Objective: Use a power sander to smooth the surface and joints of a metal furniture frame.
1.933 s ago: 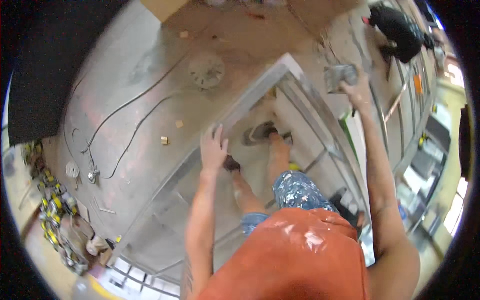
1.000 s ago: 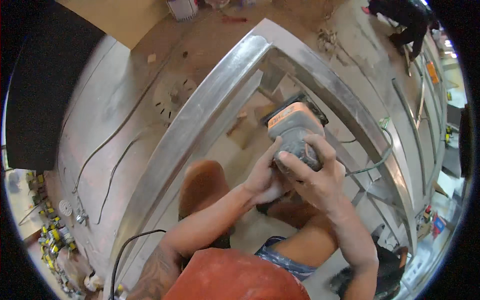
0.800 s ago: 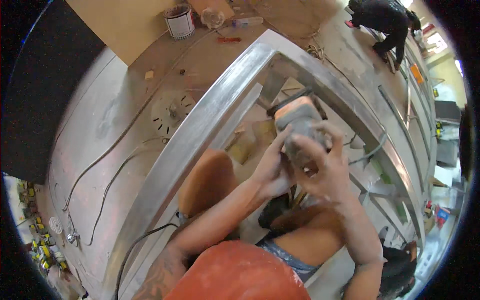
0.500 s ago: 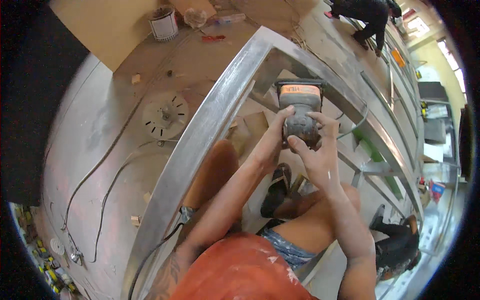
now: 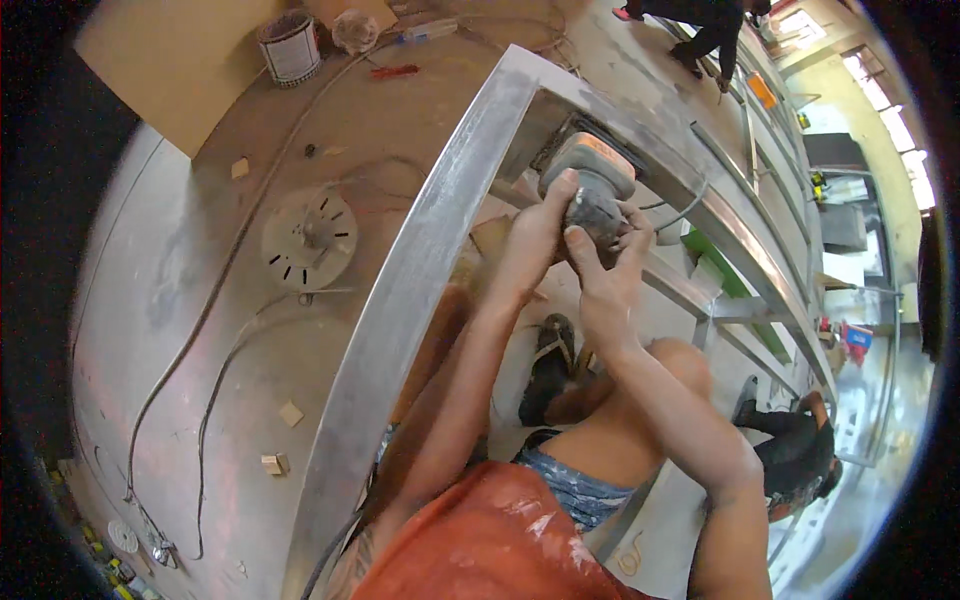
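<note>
Both hands grip a grey power grinder [image 5: 590, 185] with an orange top, held against the inside corner of a large grey metal frame [image 5: 400, 290]. My left hand [image 5: 545, 225] wraps the tool's left side. My right hand [image 5: 600, 275] clasps its body from below and the right. The tool's cable [image 5: 685, 212] trails off to the right. My bent knee [image 5: 680, 365] and sandalled foot [image 5: 548, 365] show beneath the frame.
A round perforated disc [image 5: 308, 238], cables [image 5: 210, 300] and small wood blocks [image 5: 275, 462] lie on the dusty floor at left. A paint can [image 5: 290, 45] and a board [image 5: 180, 70] sit at the back. Other people stand at the top right [image 5: 700, 25] and crouch at the lower right [image 5: 795, 455].
Earlier my hands were apart, the left on the frame and the right reaching out. Both have since closed on the grinder and carried it up toward the frame's far corner.
</note>
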